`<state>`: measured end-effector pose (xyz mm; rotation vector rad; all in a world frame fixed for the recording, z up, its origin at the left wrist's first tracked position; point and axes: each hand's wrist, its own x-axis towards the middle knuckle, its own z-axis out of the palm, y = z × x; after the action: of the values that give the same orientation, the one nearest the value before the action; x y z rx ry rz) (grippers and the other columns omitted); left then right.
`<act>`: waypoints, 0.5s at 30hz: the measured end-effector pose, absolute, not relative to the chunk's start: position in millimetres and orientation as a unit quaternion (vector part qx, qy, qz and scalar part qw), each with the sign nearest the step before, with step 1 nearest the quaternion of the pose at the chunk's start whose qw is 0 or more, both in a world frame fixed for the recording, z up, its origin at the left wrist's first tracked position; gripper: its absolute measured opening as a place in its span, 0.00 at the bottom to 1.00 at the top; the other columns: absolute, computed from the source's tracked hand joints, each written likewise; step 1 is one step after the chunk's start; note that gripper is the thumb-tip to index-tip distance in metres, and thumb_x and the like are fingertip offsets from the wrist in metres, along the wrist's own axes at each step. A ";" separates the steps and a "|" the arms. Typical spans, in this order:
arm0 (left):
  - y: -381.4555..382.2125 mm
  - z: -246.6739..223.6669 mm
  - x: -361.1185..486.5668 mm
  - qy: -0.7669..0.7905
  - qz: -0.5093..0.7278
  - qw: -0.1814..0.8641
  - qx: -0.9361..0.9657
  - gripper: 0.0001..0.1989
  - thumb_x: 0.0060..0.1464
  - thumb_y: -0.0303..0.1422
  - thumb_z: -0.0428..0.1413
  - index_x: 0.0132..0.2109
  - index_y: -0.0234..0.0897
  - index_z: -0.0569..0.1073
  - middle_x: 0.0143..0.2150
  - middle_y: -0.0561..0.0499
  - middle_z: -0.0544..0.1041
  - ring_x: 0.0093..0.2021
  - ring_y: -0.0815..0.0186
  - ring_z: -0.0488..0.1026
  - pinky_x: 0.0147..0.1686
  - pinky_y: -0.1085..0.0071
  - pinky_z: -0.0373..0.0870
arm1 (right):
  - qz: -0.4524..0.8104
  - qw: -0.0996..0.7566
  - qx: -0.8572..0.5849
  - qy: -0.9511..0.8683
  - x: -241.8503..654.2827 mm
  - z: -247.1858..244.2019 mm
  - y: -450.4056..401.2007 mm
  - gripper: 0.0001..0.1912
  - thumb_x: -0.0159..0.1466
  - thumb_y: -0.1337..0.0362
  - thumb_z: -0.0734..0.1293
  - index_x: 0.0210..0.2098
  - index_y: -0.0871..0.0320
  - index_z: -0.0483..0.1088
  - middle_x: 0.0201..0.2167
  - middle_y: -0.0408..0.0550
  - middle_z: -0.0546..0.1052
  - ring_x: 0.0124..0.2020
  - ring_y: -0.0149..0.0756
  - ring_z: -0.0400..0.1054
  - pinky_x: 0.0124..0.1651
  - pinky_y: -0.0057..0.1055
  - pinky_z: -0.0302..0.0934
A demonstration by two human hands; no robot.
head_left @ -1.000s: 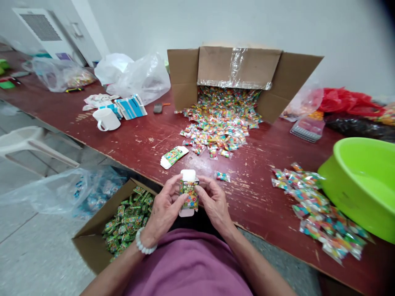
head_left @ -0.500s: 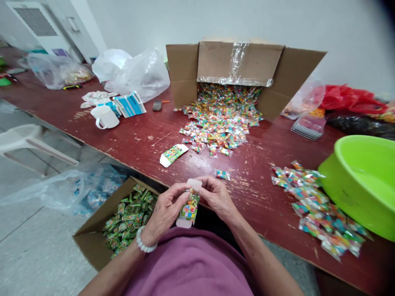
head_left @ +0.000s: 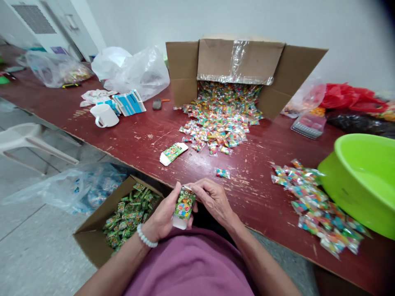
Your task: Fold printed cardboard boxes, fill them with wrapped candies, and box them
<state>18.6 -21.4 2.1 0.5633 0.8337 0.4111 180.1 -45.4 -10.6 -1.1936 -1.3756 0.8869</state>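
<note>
My left hand (head_left: 165, 214) grips a small green printed candy box (head_left: 184, 205), thumb along its left side and fingertips showing at its right. My right hand (head_left: 215, 201) has its thumb and fingers pressed together at the box's top end, where the flap is mostly hidden. A white flap sticks out at the box's lower end. Ahead on the table lies one wrapped candy packet (head_left: 222, 173). Another green carton (head_left: 173, 153), with its white end flaps out, rests further left. Beyond it, wrapped candies (head_left: 219, 127) spill from a large cardboard box (head_left: 240, 61).
Below the table edge at left, an open carton (head_left: 92, 242) holds many green boxes (head_left: 131, 218). A lime-green basin (head_left: 345, 185) stands at right beside more candy packets (head_left: 317, 205). A white mug (head_left: 106, 116), plastic bags (head_left: 145, 74) and a white chair (head_left: 31, 139) are at left.
The upper white flap, upright before, is now folded down at the top end. My left hand has shifted from pinching that end to wrapping round the box's side.
</note>
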 end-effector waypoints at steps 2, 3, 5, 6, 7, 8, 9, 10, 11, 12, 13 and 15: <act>-22.2 1.0 20.5 0.429 0.233 0.808 0.330 0.29 0.61 0.57 0.47 0.47 0.34 0.74 0.27 0.50 0.75 0.18 0.68 0.72 0.18 0.73 0.67 | 0.367 0.516 -0.512 -0.580 180.4 -7.2 -46.5 0.09 0.67 0.62 0.67 0.34 0.56 0.78 0.35 0.47 0.80 0.33 0.33 0.73 0.37 0.28 0.65; -22.7 0.7 21.4 0.438 0.250 0.782 0.367 0.29 0.60 0.57 0.48 0.47 0.35 0.74 0.28 0.50 0.76 0.19 0.68 0.72 0.19 0.74 0.67 | 0.363 0.506 -0.517 -0.587 180.6 -5.6 -46.3 0.07 0.66 0.63 0.68 0.36 0.56 0.79 0.35 0.47 0.80 0.32 0.32 0.73 0.36 0.27 0.64; -23.4 0.5 22.9 0.445 0.265 0.745 0.420 0.29 0.60 0.57 0.48 0.46 0.35 0.75 0.29 0.50 0.76 0.20 0.69 0.72 0.20 0.75 0.67 | 0.359 0.486 -0.521 -0.602 181.5 -3.4 -44.1 0.07 0.64 0.64 0.68 0.39 0.56 0.79 0.34 0.46 0.79 0.30 0.31 0.72 0.34 0.27 0.64; -23.5 0.4 23.5 0.446 0.263 0.738 0.432 0.30 0.60 0.57 0.47 0.44 0.34 0.76 0.29 0.50 0.76 0.20 0.69 0.71 0.20 0.75 0.67 | 0.368 0.480 -0.521 -0.602 182.1 -2.9 -42.2 0.07 0.64 0.64 0.68 0.39 0.57 0.79 0.32 0.46 0.79 0.29 0.31 0.71 0.34 0.27 0.63; -23.6 0.3 23.8 0.448 0.256 0.737 0.437 0.31 0.60 0.58 0.46 0.42 0.33 0.76 0.28 0.49 0.76 0.20 0.70 0.71 0.20 0.75 0.66 | 0.388 0.476 -0.521 -0.593 182.7 -2.8 -39.9 0.07 0.64 0.63 0.68 0.38 0.57 0.79 0.31 0.45 0.78 0.28 0.30 0.71 0.33 0.27 0.63; -23.6 0.1 24.0 0.448 0.249 0.738 0.438 0.32 0.60 0.58 0.46 0.40 0.32 0.76 0.27 0.49 0.75 0.19 0.70 0.70 0.20 0.74 0.66 | 0.418 0.475 -0.519 -0.574 183.1 -3.1 -37.6 0.08 0.64 0.62 0.68 0.37 0.58 0.78 0.29 0.45 0.78 0.27 0.30 0.71 0.31 0.27 0.63; -23.5 -0.1 23.9 0.448 0.246 0.739 0.440 0.32 0.60 0.58 0.45 0.37 0.32 0.76 0.26 0.49 0.75 0.19 0.70 0.69 0.20 0.74 0.66 | 0.452 0.478 -0.517 -0.548 183.4 -3.7 -35.3 0.09 0.63 0.61 0.68 0.35 0.59 0.77 0.27 0.45 0.78 0.25 0.30 0.70 0.29 0.26 0.62; -23.5 -0.3 23.7 0.448 0.246 0.736 0.443 0.32 0.60 0.58 0.46 0.35 0.31 0.76 0.25 0.49 0.75 0.19 0.70 0.69 0.20 0.74 0.66 | 0.484 0.482 -0.515 -0.518 183.3 -4.4 -33.5 0.09 0.63 0.59 0.68 0.33 0.60 0.76 0.25 0.44 0.77 0.24 0.30 0.69 0.27 0.25 0.61; -23.5 -0.7 23.3 0.448 0.247 0.734 0.446 0.31 0.60 0.57 0.46 0.34 0.31 0.75 0.25 0.49 0.75 0.19 0.70 0.69 0.21 0.74 0.66 | 0.505 0.487 -0.514 -0.493 183.0 -5.2 -32.3 0.10 0.62 0.58 0.69 0.32 0.60 0.75 0.24 0.43 0.77 0.23 0.29 0.69 0.26 0.25 0.61; -23.7 -1.1 22.8 0.448 0.249 0.733 0.448 0.30 0.60 0.56 0.47 0.34 0.31 0.75 0.26 0.49 0.75 0.19 0.70 0.69 0.21 0.74 0.66 | 0.516 0.493 -0.512 -0.478 182.3 -5.8 -31.8 0.11 0.61 0.58 0.69 0.31 0.60 0.75 0.24 0.43 0.77 0.23 0.29 0.68 0.26 0.25 0.61; -24.0 -1.7 22.3 0.448 0.253 0.733 0.445 0.29 0.60 0.56 0.48 0.35 0.31 0.75 0.26 0.48 0.75 0.20 0.70 0.69 0.21 0.74 0.66 | 0.520 0.498 -0.511 -0.470 181.6 -6.4 -32.1 0.11 0.61 0.58 0.69 0.31 0.60 0.74 0.24 0.43 0.77 0.23 0.29 0.68 0.27 0.25 0.61; -25.0 -3.2 21.8 0.444 0.262 0.741 0.430 0.27 0.60 0.54 0.50 0.40 0.32 0.76 0.28 0.48 0.77 0.21 0.70 0.70 0.21 0.75 0.67 | 0.530 0.504 -0.499 -0.464 180.2 -7.0 -34.6 0.11 0.61 0.57 0.70 0.32 0.60 0.74 0.25 0.43 0.77 0.23 0.29 0.69 0.28 0.25 0.62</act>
<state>21.8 -25.0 -3.2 0.9427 0.9732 0.5749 180.2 -34.6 -7.0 -1.2050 -1.1209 1.2795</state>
